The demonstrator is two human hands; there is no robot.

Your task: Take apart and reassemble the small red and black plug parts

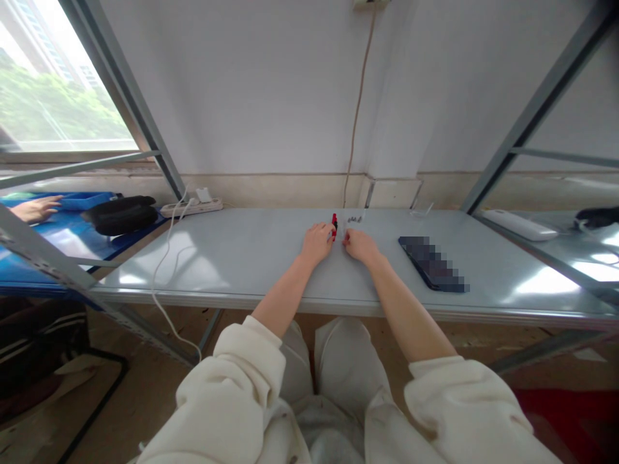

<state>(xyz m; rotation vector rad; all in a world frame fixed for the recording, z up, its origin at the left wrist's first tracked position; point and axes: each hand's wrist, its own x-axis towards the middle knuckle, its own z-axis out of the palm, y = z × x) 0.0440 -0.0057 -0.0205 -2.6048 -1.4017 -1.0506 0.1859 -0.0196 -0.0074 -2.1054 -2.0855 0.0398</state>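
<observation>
Left hand (318, 242): our bent fingertips meet the red-and-black piece (334, 220); whether they grip it, we cannot tell.
Right hand (360, 245): just beside it, fingers curled; we cannot tell any hold.
Grey bits (354, 220): beyond our right hand, near the worktop's (261, 258) back edge.
Phone (425, 261): rightward, near the front edge.
Room: widest leftward, toward the power strip (210, 205).
</observation>
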